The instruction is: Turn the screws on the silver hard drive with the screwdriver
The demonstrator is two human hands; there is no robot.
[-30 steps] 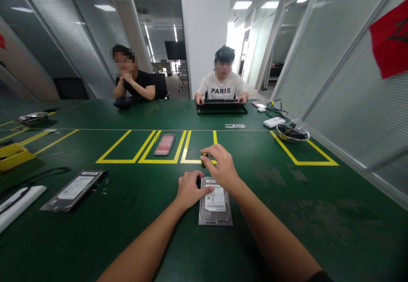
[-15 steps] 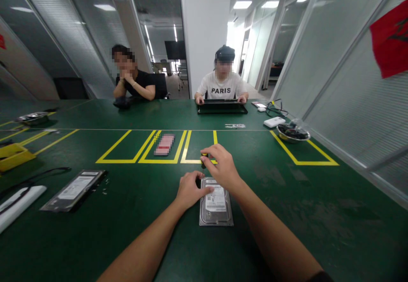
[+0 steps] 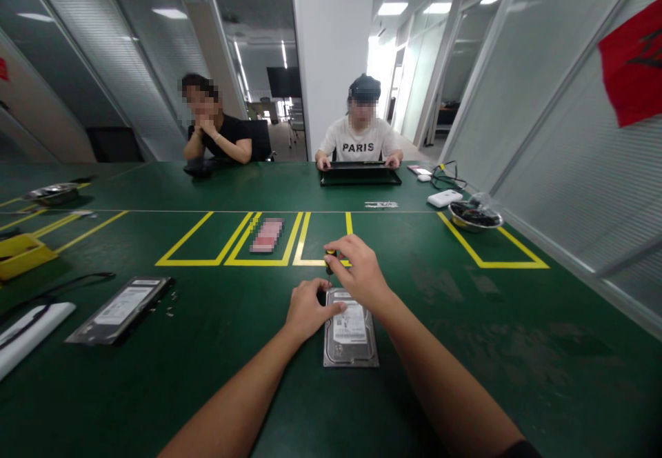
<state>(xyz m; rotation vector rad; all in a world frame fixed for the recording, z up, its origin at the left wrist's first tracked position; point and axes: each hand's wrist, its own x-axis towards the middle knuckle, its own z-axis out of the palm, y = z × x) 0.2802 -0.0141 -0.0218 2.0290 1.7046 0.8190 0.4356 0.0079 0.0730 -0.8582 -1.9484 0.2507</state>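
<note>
A silver hard drive (image 3: 352, 347) with a white label lies flat on the green table in front of me. My left hand (image 3: 306, 312) grips its far left part, thumb across the label and fingertips close to the far left corner. Between the thumb and fingers of my right hand (image 3: 360, 270) is a small screwdriver (image 3: 329, 261) with a yellow and black handle. It stands upright, its thin shaft pointing down at the drive's far left corner. The tip is too small to make out there.
To the left lies a second hard drive (image 3: 124, 306) beside several tiny screws (image 3: 170, 301). Further left are a white bar-shaped object (image 3: 36, 334) with a black cable and a yellow bin (image 3: 23, 254). A metal bowl (image 3: 476, 218) stands right. Across the table, a person holds a black tray-like panel (image 3: 360, 176).
Almost nothing differs. My right fingers and the screwdriver handle have shifted very slightly; my left hand and the hard drive stay in place.
</note>
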